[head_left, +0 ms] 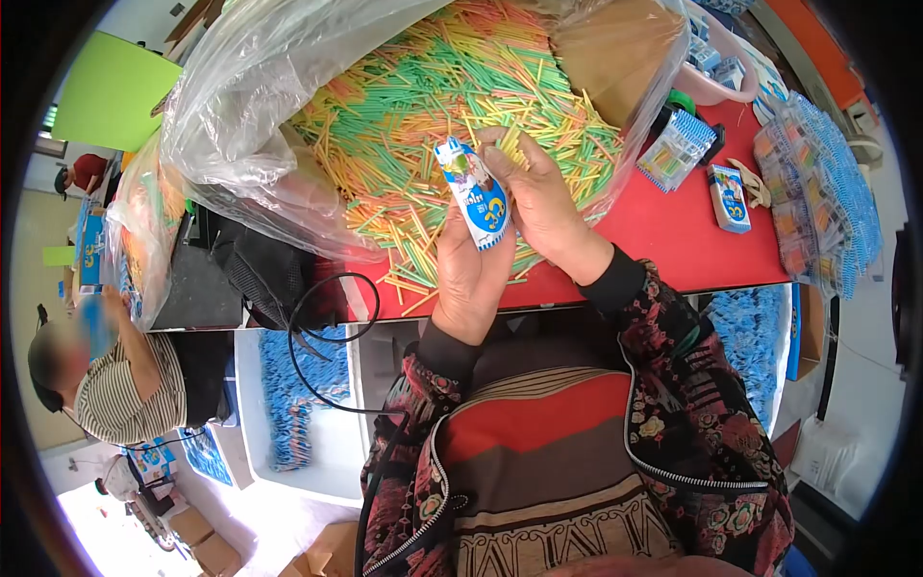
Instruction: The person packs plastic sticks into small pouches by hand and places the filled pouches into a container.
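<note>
A blue and white printed packet (478, 204) is held upright, slightly tilted, in my left hand (463, 279), whose fingers support it from behind and below. My right hand (550, 210) is closed at the packet's upper right edge, with thumb and fingers bent together. A few yellow sticks show right by its fingertips; whether they are pinched or lie behind cannot be made out. Beneath and beyond both hands spreads a large heap of thin green, yellow and orange sticks (404, 125) in a clear plastic bag (231, 96).
Filled clear packets (817, 192) hang or stack at the right of the red tabletop (663, 250). Near them lie a filled packet (676, 152), a small blue-white box (729, 199) and a pink basin (716, 87). A black cable (322, 279) loops over the front edge. A person in stripes (135, 385) works at left.
</note>
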`<state>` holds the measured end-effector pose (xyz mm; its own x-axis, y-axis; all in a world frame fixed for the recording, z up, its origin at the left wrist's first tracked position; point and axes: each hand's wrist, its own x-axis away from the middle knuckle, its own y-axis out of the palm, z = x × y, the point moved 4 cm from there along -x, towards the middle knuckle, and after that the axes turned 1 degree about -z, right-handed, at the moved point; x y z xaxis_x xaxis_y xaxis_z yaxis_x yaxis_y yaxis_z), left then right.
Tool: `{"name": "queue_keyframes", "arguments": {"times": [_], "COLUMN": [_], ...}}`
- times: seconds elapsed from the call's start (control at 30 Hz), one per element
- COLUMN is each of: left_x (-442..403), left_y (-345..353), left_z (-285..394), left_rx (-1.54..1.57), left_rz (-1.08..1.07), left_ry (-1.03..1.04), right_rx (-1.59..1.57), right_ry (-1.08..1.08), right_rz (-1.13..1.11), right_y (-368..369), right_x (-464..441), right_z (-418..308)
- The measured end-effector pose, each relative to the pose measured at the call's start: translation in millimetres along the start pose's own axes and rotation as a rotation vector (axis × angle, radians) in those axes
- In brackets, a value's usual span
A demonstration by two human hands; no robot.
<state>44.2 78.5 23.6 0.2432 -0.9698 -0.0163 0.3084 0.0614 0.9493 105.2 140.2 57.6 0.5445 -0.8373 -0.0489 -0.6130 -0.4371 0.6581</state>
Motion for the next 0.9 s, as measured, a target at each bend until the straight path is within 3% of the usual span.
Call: {"name": "queue_keyframes", "arguments": {"times": [0.27,0.33,0.43,0.53,0.63,0.8,0.9], "left_x": [2,4,5,5,7,6,6], "left_y": [4,12,20,-1,-9,-24,-16], "left_z": [5,8,26,40,46,45,43], "left_rx": [0.017,-0.036,-0.235,-0.441,-0.489,-0.547,-0.632], "left_rz": [0.007,-0.02,0.068,0.013,0.087,0.124,0.031], "left_ry": [0.013,0.013,0.063,0.171,0.181,0.181,0.218], "right_rx": [0.354,0.307,0.308,0.464,0.674,0.878,0.609], "right_ry": [-0.109,-0.002,-0.039,-0.034,-0.04,-0.262,-0.269], "right_rz": [-0.037,-0.037,-0.087,-0.104,-0.129,-0.002,-0.032], "right_y": [6,2,-13,-23,-32,-41,-42], "right_x": [5,8,3,1,-3,-13,-13], "right_z": [-7,-9,-14,-14,-16,-29,-39]}}
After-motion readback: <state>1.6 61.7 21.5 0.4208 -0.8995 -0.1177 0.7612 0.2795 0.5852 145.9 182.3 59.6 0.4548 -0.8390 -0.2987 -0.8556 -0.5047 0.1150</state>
